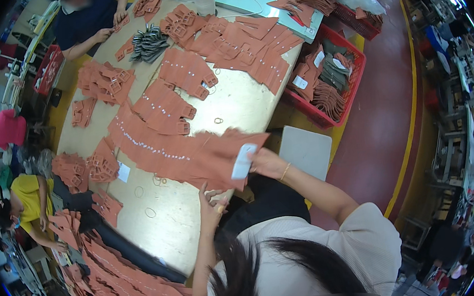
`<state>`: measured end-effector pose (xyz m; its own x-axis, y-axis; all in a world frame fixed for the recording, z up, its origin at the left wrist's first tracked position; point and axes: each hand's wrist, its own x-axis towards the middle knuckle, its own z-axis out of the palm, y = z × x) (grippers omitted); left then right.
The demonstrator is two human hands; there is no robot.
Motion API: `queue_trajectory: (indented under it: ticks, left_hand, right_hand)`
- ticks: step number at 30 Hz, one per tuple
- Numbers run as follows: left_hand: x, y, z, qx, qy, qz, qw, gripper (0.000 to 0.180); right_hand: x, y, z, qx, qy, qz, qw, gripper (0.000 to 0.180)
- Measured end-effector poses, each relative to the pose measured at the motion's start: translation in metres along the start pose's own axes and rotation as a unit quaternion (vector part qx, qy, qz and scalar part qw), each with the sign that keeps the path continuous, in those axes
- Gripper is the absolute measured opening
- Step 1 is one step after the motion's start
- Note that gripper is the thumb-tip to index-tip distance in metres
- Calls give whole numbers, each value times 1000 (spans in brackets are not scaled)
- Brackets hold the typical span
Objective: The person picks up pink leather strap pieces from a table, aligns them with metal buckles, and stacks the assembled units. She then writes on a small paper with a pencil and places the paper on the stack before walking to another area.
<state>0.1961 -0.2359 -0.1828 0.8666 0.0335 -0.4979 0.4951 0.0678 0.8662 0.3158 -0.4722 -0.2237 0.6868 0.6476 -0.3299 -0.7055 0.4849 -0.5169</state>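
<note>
My right hand [267, 163] is closed on the right end of a stack of orange-brown leather pieces [215, 157], beside a white paper label [244, 161]. That end is lifted off the table and slightly blurred. At the stack's lower edge is my left hand [212, 201], its fingers apart and close to the leather. Leftward from the stack, overlapped leather pieces [138, 142] with a row of small white marks fan across the table [227, 105]. More pieces with buckle-like cut-outs [166, 106] lie just beyond them.
A red plastic crate [352, 87] of leather parts stands right of the table, near a pale stool [305, 151]. Across the table a co-worker's hands [112, 28] handle a small piece near dark-grey parts [149, 43]. Hanging leather strips [117, 270] fill the lower left.
</note>
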Motion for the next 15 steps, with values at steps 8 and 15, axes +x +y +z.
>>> queue_trajectory:
  ticks: [8,15]
  left_hand:
    - [40,-5,54,216,-66,-42,973,51]
    - [57,3,68,319,-87,-25,943,47]
  right_hand:
    - [-109,-8,-140,250,392,-173,868,42]
    - [-143,-7,-188,365,498,-219,756,39]
